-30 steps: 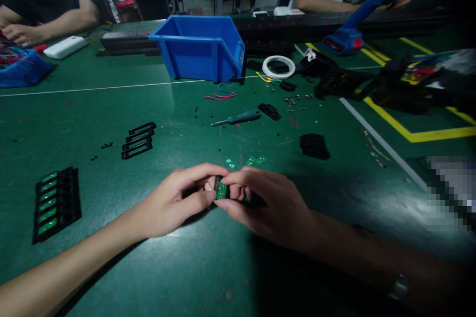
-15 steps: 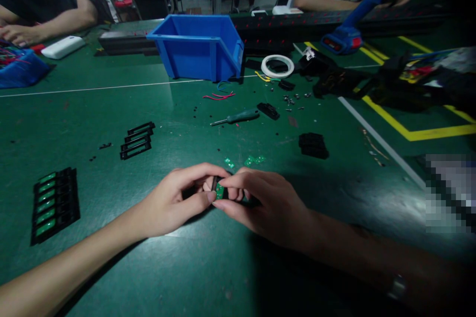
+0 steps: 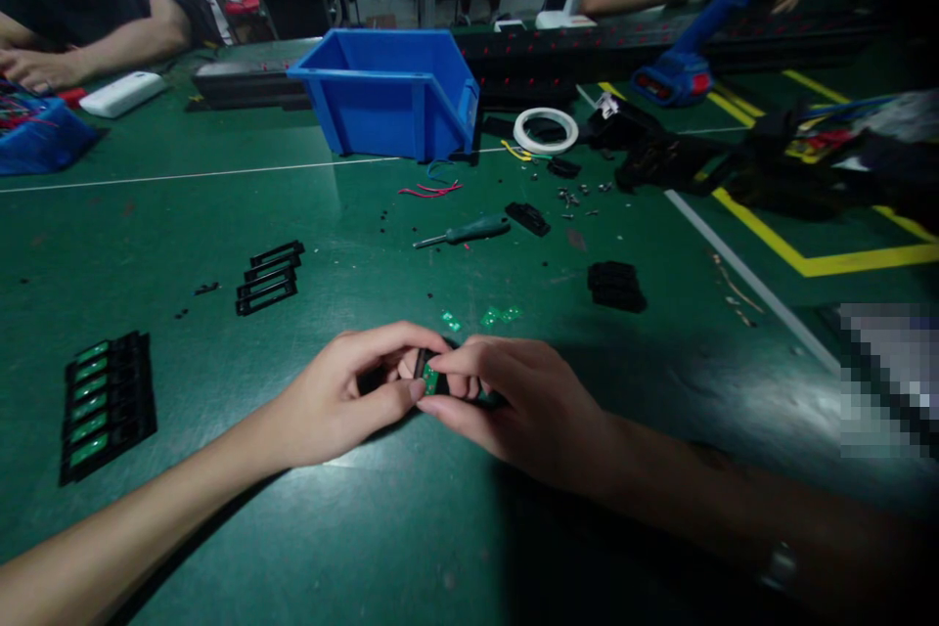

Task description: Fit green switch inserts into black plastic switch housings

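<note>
Pinching the green board (image 3: 431, 378) and black casing (image 3: 421, 361) in their fingers from opposite sides, left hand (image 3: 359, 393) and right hand (image 3: 524, 401) likely steady both.

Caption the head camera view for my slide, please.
Left hand and right hand hold a green board, screwdriver and blue bin beyond.

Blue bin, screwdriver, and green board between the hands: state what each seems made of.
Blue bin: likely molded plastic, satin, from its even color and ribbed form. Screwdriver: shaft apparently metal, given its grey glint; green handle, softly shiny, probably plastic. Green board: perhaps circuit-board laminate, judging by its flat green face with pale specks, though partly hidden.
</note>
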Available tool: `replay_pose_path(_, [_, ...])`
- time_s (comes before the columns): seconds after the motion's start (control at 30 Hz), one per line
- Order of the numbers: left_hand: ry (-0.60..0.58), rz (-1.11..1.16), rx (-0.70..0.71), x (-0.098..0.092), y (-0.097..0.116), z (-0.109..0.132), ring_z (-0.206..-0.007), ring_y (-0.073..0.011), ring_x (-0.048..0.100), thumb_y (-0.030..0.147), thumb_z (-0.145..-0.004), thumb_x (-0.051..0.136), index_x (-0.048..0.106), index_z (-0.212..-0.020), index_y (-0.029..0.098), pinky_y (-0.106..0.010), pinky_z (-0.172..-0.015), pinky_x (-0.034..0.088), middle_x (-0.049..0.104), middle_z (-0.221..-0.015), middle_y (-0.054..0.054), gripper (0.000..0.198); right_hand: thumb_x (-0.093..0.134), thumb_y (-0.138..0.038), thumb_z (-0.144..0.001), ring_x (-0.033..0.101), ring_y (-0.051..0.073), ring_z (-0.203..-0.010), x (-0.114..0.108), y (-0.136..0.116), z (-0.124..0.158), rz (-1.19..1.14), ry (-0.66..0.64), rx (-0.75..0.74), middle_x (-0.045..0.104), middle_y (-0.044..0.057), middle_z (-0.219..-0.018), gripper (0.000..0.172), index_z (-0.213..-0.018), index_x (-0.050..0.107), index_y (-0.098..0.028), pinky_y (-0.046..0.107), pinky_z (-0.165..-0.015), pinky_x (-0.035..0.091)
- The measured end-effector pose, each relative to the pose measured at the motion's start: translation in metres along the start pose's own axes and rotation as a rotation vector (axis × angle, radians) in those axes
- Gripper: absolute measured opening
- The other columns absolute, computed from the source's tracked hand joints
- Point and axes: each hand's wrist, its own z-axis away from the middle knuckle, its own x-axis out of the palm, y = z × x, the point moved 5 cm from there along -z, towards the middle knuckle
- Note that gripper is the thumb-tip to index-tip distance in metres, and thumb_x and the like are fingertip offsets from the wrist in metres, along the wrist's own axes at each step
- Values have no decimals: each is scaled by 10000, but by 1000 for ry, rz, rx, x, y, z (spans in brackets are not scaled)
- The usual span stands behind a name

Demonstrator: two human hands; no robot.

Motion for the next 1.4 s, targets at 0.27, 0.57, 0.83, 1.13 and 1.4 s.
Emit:
replay_pose_path(0.27, [-8,38,-30,1,0,-2,-812,-156,569,296,-974,573,630,-1221,183,-262,-686,438,677,-985,-51,278,734,-248,-909,603,114,-636,1,1,1,-34,-10,26,677,-23,-778,213,-1055,588,-195,232,-591,421])
replay_pose_path(0.57, [35,73,-54,-2,-1,-1,-778,-149,535,324,-958,595,651,-1197,195,-252,-672,417,628,-910,-27,278,733,-265,-907,600,109,-632,-4,-1,0,-152,6,82,657,-25,-772,272,-1132,597,-193,224,-594,453])
replay_pose_path(0.83, [21,184,-65,-1,-1,-1,-797,-144,530,349,-977,600,596,-1268,211,-260,-684,394,608,-939,-29,323,602,-267,-988,543,95,-569,-9,12,-6,-353,69,345,602,-38,-687,122,-1069,630,-180,201,-514,415])
replay_pose_path(1.13, [22,294,-64,1,-4,1,-770,-141,526,331,-970,617,438,-1398,244,-267,-709,405,568,-871,1,471,567,-301,-1010,551,110,-597,-5,17,-8,-446,9,408,604,-16,-700,175,-1038,649,-149,217,-529,414])
replay_pose_path(1.4, [-24,227,-73,1,-1,1,-813,-160,531,349,-979,596,444,-1420,269,-270,-723,411,575,-914,-8,473,642,-266,-959,565,123,-699,-5,10,-12,-429,-105,277,657,27,-884,197,-1117,682,-155,247,-636,472])
